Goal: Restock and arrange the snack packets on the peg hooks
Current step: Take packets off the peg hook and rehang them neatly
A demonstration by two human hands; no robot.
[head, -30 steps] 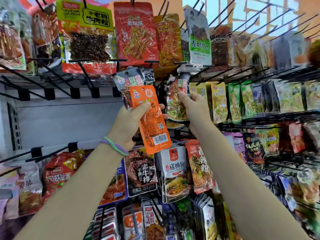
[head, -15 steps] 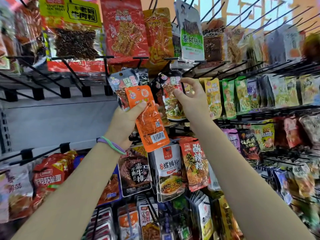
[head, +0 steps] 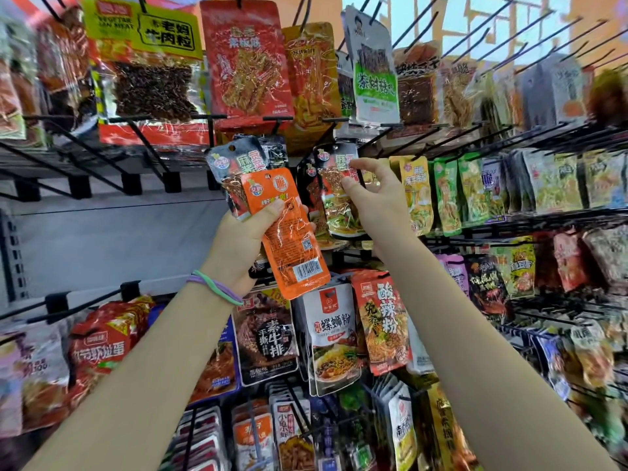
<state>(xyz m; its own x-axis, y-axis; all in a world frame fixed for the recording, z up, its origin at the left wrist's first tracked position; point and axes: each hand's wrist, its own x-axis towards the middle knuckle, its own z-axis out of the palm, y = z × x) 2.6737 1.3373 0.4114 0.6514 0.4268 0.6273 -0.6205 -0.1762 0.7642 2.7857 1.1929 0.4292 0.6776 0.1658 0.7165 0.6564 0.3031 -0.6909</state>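
While the left hand (head: pixel 244 232) grips two spare packets (head: pixel 289 229), the right hand (head: pixel 370 195) pinches a hanging packet (head: pixel 339 198) on its peg hook (head: pixel 307 154); tugging might tear its hole

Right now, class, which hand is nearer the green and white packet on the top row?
Right. The right hand is just below the green and white packet; the left hand is lower and further left.
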